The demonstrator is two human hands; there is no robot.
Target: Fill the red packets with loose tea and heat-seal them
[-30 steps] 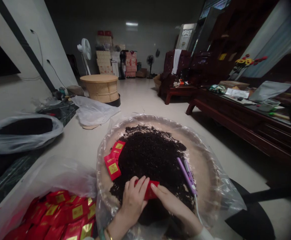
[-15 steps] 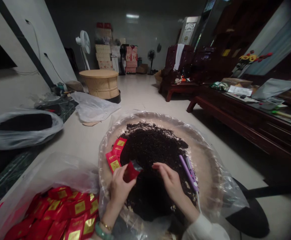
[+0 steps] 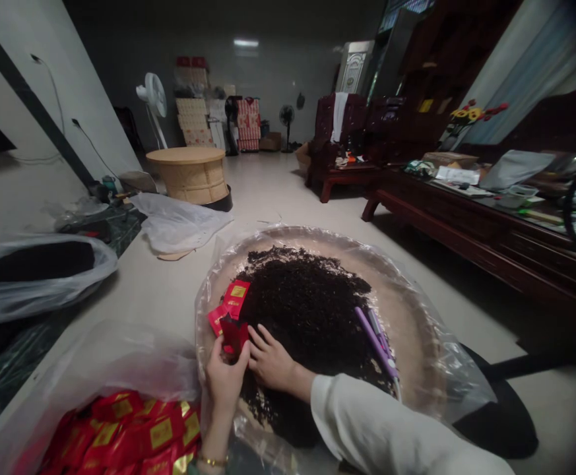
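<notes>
A wide round tray (image 3: 416, 330), lined with clear plastic, sits low in the middle of the view and carries a dark heap of loose tea leaves (image 3: 307, 316). At the heap's 9 o'clock edge the left hand (image 3: 224, 379) pinches a small red packet (image 3: 234, 335) upright, its fingers closed on the packet's lower part. The right hand (image 3: 270, 359) reaches across from 4 o'clock; its fingers are spread narrowly, resting on the leaves and touching the right side of the same packet. Whether they grip the packet cannot be told. The right arm wears a pale sleeve (image 3: 381, 429), and the left wrist a thin gold bracelet (image 3: 212, 460).

Just behind the held packet, toward 12 o'clock, two more red packets with yellow labels (image 3: 235, 298) lie on the tray's edge against the leaves. At the heap's 3 o'clock side a purple handled tool (image 3: 374, 340) lies on the tray, its cord trailing toward 5 o'clock.

At 8 o'clock from the tray, an open clear plastic bag (image 3: 94, 356) holds a pile of filled red packets (image 3: 134, 435). Farther off at 10 o'clock a second plastic bag (image 3: 45, 277) holds more dark leaves. Toward 11 o'clock stand a round wicker drum (image 3: 189, 175) and a white fan (image 3: 153, 99); a dark wooden bench (image 3: 466, 231) runs along 2 o'clock.
</notes>
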